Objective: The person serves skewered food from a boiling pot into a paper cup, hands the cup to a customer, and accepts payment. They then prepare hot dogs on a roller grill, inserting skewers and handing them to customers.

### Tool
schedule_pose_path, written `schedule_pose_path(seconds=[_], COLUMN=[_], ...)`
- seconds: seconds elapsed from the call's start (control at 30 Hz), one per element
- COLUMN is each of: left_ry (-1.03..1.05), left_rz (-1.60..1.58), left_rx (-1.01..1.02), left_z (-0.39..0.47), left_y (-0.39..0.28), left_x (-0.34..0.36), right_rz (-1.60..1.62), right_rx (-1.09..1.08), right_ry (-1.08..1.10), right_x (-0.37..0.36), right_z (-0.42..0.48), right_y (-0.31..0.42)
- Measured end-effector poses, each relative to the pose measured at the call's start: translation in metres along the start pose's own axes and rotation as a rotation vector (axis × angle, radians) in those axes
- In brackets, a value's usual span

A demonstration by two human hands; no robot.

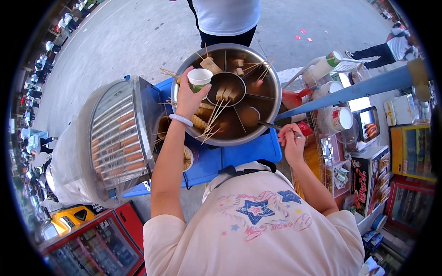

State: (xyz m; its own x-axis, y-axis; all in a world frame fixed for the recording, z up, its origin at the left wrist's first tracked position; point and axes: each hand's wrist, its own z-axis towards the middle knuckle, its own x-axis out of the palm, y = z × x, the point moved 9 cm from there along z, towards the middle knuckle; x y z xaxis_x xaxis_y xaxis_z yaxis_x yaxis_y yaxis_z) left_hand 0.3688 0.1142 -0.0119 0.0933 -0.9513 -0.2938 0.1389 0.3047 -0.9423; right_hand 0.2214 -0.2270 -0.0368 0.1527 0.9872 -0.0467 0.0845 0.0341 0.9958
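Observation:
My left hand [189, 97] holds a white and green paper cup [200, 80] above the left side of a round steel pot [277, 86]. In my right hand [292, 142] is the handle of a metal ladle [271, 125], whose bowl lies in the brown broth at the pot's lower right. Metal dividers split the pot into sections around a central ring. Skewered pale food pieces [226, 93] rest in the ring, their wooden sticks [215, 117] leaning over the near rim. Ridged skewered pieces [199, 121] sit at lower left, and a tofu-like slab [210, 65] at upper left.
A blue table [241, 157] bears the pot. Left stands a sausage roller grill [117, 141] under plastic film; a tub of sticks [188, 158] is nearby. At right are a wire rack [319, 138], paper cups [340, 119] and a blue pole [359, 91]. A person [226, 17] stands beyond the pot.

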Motion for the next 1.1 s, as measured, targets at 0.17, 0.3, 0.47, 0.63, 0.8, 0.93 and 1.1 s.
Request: schedule_pose_path(seconds=[0.17,0.3,0.47,0.63,0.8,0.93,1.1], left_ry=[-0.058,-0.079,-0.005,-0.006,-0.055,-0.100,-0.150], left_rz=[0.039,0.174,0.321,0.283,0.329,0.331,0.316], left_rx=[-0.065,-0.043,0.073,0.067,0.067,0.059,0.054], left_z=[0.003,-0.003,-0.005,0.000,0.007,0.005,-0.002], left_y=[0.020,0.003,-0.006,-0.014,-0.004,0.002,0.011], left_x=[-0.004,0.001,0.023,0.037,0.033,0.026,0.010], right_rz=[0.136,0.188,0.184,-0.007,-0.387,-0.656,-0.776], right_rx=[-0.053,-0.139,-0.263,-0.363,-0.804,-1.052,-1.009], right_ry=[-0.031,-0.004,0.049,0.137,0.333,0.404,0.430], right_x=[-0.016,-0.011,0.020,0.061,0.101,0.116,0.095], right_z=[0.005,0.023,0.051,0.063,0.043,0.019,-0.007], right_y=[0.035,0.076,0.118,0.140,0.167,0.180,0.172])
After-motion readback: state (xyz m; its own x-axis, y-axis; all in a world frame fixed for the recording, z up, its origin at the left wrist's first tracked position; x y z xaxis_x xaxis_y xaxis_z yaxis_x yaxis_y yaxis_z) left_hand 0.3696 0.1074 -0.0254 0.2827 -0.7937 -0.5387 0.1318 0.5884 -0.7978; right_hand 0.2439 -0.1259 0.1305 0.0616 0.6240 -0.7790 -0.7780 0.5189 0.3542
